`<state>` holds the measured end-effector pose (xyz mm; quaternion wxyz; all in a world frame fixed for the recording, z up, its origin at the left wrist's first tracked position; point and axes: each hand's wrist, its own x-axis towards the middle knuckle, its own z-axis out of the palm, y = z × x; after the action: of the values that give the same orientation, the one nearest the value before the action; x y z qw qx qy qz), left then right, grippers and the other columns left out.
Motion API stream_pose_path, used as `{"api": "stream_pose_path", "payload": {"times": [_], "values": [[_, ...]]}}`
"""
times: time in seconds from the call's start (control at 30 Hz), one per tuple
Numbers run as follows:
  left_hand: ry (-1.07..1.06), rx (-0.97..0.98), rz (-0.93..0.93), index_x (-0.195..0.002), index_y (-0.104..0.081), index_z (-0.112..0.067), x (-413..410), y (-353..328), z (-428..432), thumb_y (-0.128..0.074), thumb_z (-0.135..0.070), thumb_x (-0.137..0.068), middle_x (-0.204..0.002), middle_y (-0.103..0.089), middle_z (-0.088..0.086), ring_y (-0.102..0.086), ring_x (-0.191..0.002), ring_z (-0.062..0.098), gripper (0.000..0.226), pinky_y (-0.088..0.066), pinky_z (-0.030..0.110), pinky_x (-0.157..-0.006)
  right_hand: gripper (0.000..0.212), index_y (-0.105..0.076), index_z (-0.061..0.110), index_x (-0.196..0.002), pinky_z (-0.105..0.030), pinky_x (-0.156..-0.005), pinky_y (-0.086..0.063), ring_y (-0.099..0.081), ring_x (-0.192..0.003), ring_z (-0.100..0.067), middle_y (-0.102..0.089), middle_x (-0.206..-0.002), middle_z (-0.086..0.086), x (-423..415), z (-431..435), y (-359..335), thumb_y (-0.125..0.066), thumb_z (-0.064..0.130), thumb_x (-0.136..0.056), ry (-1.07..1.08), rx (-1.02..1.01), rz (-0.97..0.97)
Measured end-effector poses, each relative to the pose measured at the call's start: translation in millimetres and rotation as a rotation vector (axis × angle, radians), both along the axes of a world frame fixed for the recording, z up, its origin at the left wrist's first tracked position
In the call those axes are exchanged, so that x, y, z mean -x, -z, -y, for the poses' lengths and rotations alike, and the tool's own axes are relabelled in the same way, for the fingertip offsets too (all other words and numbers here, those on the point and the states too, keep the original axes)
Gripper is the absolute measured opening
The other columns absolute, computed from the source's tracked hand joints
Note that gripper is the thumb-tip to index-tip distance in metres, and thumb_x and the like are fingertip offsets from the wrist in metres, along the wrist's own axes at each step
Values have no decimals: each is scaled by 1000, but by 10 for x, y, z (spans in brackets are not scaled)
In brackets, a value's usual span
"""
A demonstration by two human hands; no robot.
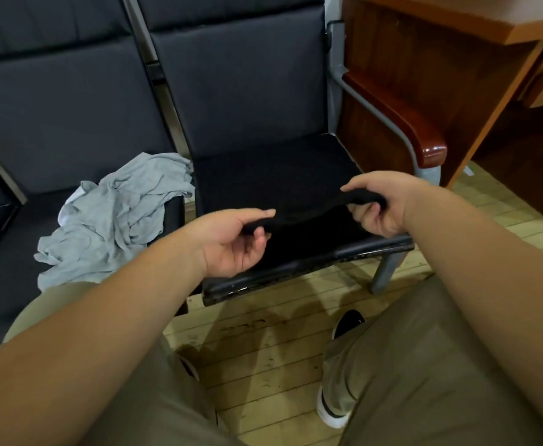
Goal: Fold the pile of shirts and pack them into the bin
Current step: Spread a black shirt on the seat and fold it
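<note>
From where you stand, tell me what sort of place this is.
Likely an office or waiting room: linked dark padded seats, a wood-capped armrest, and a wooden desk beside them. The left hand and right hand grip a black shirt.

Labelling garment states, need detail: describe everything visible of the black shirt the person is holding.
The black shirt is soft-looking dark fabric. Its upper edge is bunched and stretched between the left hand and right hand, each gripping one end, and it sags slightly in the middle. The rest hangs down over the black seat, where its outline blends into the cushion. Sleeves, collar and any print cannot be made out.
</note>
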<state>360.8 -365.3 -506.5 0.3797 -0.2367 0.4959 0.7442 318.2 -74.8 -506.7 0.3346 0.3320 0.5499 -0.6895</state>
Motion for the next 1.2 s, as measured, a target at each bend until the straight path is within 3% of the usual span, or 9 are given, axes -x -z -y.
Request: {"api": "stream_pose_path", "payload": {"times": [0.3,0.43,0.57,0.7,0.83,1.07,1.13,1.2], "values": [[-276,-258,-92,-91,-62,-9,1012,-323,58,-71,-11,-95,-69,-56,-4,-53,-50,2,9,-49,18,-45,19,-50,18,-72,-11,-32,-30,-38,-37,0,-42,-64,14,1054,199,-246,-55,3,-82,216,296,-76],[-359,-302,-83,-94,-59,-9,1473,-256,50,-68,-7,-93,-65,-52,-5,-51,-52,3,9,-48,18,-48,23,-52,12,-72,-12,-35,-36,-45,-42,-2,-49,-62,6,1563,278,-133,-57,5,-93,341,437,-148],[-471,-309,-79,-95,-60,-8,1948,-53,68,-68,-6,-92,-68,-56,-3,-53,-52,5,9,-48,20,-48,13,-56,6,-85,-16,-41,-44,-54,-46,-10,-58,-64,-5,2013,420,150,-60,3,-96,504,564,-216],[-584,-313,-55,-98,-61,-6,2371,190,96,-66,-2,-91,-74,-60,0,-54,-50,6,9,-48,20,-49,3,-58,1,-98,-19,-46,-50,-56,-58,-13,-59,-86,-12,2424,575,381,-60,0,-98,598,618,-231],[-636,-328,-17,-100,-62,-3,2741,427,144,-64,-1,-92,-75,-61,3,-54,-50,7,8,-49,20,-49,12,-59,0,-110,-23,-50,-51,-56,-63,-15,-59,-100,-13,2722,689,584,-61,-2,-99,613,606,-238],[-692,-322,31,-104,-63,-1,3151,719,169,-67,-2,-93,-82,-63,8,-56,-50,9,11,-51,22,-51,13,-62,-4,-112,-25,-55,-55,-59,-65,-12,-63,-98,-10,2962,789,909,-60,4,-102,642,535,-203],[-702,-335,47,-111,-62,1,3236,824,177,-67,-5,-95,-84,-64,11,-60,-57,12,18,-54,25,-55,24,-60,-7,-123,-28,-61,-59,-67,-75,-15,-68,-109,-12,2987,799,973,-60,3,-102,635,546,-227],[-681,-341,-8,-133,-57,2,3278,950,158,-65,-14,-101,-100,-70,16,-71,-81,20,36,-61,34,-66,41,-51,-5,-142,-38,-76,-64,-74,-98,-23,-68,-124,-17,2990,788,1036,-60,4,-102,616,548,-263]]}}
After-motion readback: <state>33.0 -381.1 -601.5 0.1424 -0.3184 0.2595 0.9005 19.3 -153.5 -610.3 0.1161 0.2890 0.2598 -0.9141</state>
